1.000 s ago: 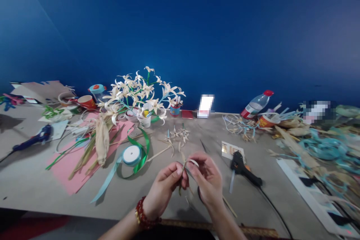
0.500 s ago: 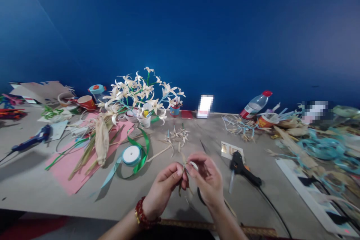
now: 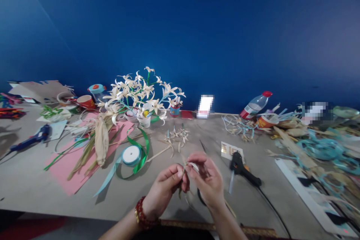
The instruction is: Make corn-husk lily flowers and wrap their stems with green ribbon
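My left hand [image 3: 165, 185], with a red bead bracelet at the wrist, pinches a small pale husk flower [image 3: 184, 163] between thumb and fingers. My right hand [image 3: 206, 178] grips the same flower from the other side, its fingertips close to the left ones. Thin strips hang down below the fingers. Most of the flower is hidden by the hands. A dark pointed blade [image 3: 202, 144] shows beyond the right hand, and a black loop is partly covered by it. Several small husk flowers [image 3: 180, 135] lie on the table just ahead.
A black glue gun [image 3: 243, 168] lies at the right, beside a white power strip [image 3: 312, 191]. A ribbon spool [image 3: 131, 155] and pink paper [image 3: 67, 178] are on the left. White flowers [image 3: 146, 90] stand in cups behind. A bottle [image 3: 255, 105] leans at the back right.
The hands hold almost the same place and grip. Only very small finger movements show at the flower.
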Tool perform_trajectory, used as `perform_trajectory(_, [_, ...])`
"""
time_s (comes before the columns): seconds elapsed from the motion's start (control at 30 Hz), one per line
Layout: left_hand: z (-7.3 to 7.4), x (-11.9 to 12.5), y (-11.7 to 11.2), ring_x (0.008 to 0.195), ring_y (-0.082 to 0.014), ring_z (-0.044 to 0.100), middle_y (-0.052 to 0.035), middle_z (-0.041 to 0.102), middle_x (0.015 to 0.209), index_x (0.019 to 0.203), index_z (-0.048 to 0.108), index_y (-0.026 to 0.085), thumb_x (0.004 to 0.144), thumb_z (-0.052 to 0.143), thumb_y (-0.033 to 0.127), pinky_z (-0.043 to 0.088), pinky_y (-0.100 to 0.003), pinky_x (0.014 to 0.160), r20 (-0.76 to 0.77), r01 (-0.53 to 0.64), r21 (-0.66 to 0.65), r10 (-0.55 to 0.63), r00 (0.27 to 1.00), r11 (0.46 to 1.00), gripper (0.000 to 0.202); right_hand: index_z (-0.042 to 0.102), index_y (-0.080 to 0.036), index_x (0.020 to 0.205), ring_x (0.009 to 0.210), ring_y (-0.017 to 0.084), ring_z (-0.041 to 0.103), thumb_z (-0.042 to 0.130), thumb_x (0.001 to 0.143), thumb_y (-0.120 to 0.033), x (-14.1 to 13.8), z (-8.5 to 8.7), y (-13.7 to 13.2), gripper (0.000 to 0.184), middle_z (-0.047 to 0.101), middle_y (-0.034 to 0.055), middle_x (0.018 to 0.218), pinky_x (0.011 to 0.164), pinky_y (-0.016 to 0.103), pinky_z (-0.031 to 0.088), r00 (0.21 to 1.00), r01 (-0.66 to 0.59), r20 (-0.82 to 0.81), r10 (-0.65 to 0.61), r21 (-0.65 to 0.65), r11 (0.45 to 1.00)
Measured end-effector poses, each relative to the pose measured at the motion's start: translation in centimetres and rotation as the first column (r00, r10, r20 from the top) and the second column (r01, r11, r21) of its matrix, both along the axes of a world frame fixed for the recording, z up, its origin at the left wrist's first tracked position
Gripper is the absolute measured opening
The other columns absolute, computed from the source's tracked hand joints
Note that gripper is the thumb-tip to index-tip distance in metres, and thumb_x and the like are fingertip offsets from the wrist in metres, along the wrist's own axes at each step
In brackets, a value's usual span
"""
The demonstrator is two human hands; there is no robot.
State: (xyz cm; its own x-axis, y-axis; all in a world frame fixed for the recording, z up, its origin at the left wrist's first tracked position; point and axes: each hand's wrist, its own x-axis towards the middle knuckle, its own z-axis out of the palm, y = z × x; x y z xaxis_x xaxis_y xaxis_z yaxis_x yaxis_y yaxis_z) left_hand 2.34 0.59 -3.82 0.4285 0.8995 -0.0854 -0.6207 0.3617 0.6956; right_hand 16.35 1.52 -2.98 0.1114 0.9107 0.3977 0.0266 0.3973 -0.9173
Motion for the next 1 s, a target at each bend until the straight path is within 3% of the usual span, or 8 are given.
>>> perform_trajectory(0.27, [0.3,0.0,0.1,0.064,-0.0151,0.050,-0.0022,0.054,0.063,0.071,0.061,0.014,0.088,0.067,0.034,0.038,-0.027,0.066,0.025,-0.007,0.023,0.006,1.000,1.000,0.027,0.070,-0.025,0.093,0.081,0.020,0.065,0.069,0.087,-0.035,0.1,0.0,-0.6,0.012,0.066,0.0060,0.089,0.072,0.033,0.056,0.995,0.013,-0.093,-0.018,-0.053,0.999])
perform_trajectory(0.37, [0.3,0.0,0.1,0.065,-0.0158,0.051,-0.0024,0.053,0.064,0.070,0.060,0.014,0.090,0.063,0.034,0.038,-0.028,0.066,0.035,0.002,0.059,-0.004,0.999,0.998,0.029,0.068,-0.023,0.086,0.064,0.016,0.061,0.065,0.090,-0.037,-0.1,-0.3,-0.9,0.015,0.065,0.0049,0.088,0.057,0.028,0.053,0.987,-0.082,-0.150,0.060,-0.140,0.987])
perform_trajectory(0.43, [0.3,0.1,0.1,0.065,-0.0160,0.051,-0.0022,0.052,0.064,0.071,0.060,0.014,0.092,0.060,0.033,0.037,-0.029,0.066,0.048,0.003,0.077,-0.007,0.999,0.997,0.029,0.068,-0.021,0.082,0.062,0.015,0.060,0.060,0.094,-0.037,-0.3,-0.4,-0.9,0.021,0.065,0.0046,0.086,0.057,0.028,0.052,0.984,-0.117,-0.155,0.091,-0.165,0.979])
perform_trajectory(0.53, [0.3,0.3,0.2,0.064,-0.0160,0.051,-0.0006,0.050,0.063,0.072,0.060,0.015,0.094,0.058,0.032,0.037,-0.030,0.071,0.076,-0.009,0.086,0.003,0.997,0.996,0.028,0.067,-0.021,0.080,0.074,0.018,0.060,0.053,0.097,-0.035,-0.3,-0.6,-0.9,0.025,0.063,0.0040,0.080,0.070,0.029,0.052,0.993,-0.041,-0.115,0.024,-0.144,0.989])
perform_trajectory(0.63, [0.3,0.2,0.3,0.070,-0.0172,0.051,-0.0017,0.051,0.069,0.073,0.061,0.016,0.092,0.060,0.034,0.038,-0.031,0.076,0.100,-0.062,0.085,0.053,0.994,0.994,0.026,0.061,-0.021,0.076,0.066,0.016,0.055,0.049,0.098,-0.034,-0.1,-0.6,-0.8,0.028,0.057,0.0010,0.072,0.064,0.027,0.048,0.998,-0.025,-0.055,0.019,-0.123,0.992])
perform_trajectory(0.77, [0.3,-0.1,0.4,0.088,-0.0191,0.052,-0.0075,0.057,0.094,0.072,0.064,0.015,0.087,0.068,0.032,0.040,-0.030,0.084,0.061,-0.155,0.049,0.152,0.986,0.987,0.023,0.058,-0.021,0.070,0.064,0.015,0.053,0.056,0.094,-0.031,0.1,-0.4,-1.1,0.026,0.054,-0.0008,0.067,0.062,0.025,0.043,0.994,-0.004,0.105,0.008,-0.038,0.999])
perform_trajectory(0.93, [0.5,-0.1,0.5,0.097,-0.0213,0.054,-0.0081,0.058,0.104,0.072,0.066,0.015,0.080,0.076,0.031,0.044,-0.030,0.087,0.051,-0.170,-0.041,0.172,0.984,0.985,0.020,0.064,-0.021,0.086,0.073,0.017,0.060,0.061,0.090,-0.026,-0.6,-0.2,-1.5,0.007,0.065,0.0017,0.081,0.069,0.026,0.047,0.955,-0.191,0.213,0.205,-0.083,0.978])
perform_trajectory(1.0, [0.5,0.0,0.5,0.095,-0.0201,0.055,-0.0074,0.059,0.102,0.072,0.067,0.015,0.079,0.076,0.032,0.045,-0.030,0.087,0.059,-0.157,-0.051,0.160,0.985,0.986,0.020,0.065,-0.021,0.089,0.077,0.017,0.062,0.059,0.091,-0.025,-0.9,-0.4,-1.5,0.008,0.067,0.0024,0.086,0.074,0.026,0.048,0.951,-0.210,0.207,0.229,-0.109,0.972])
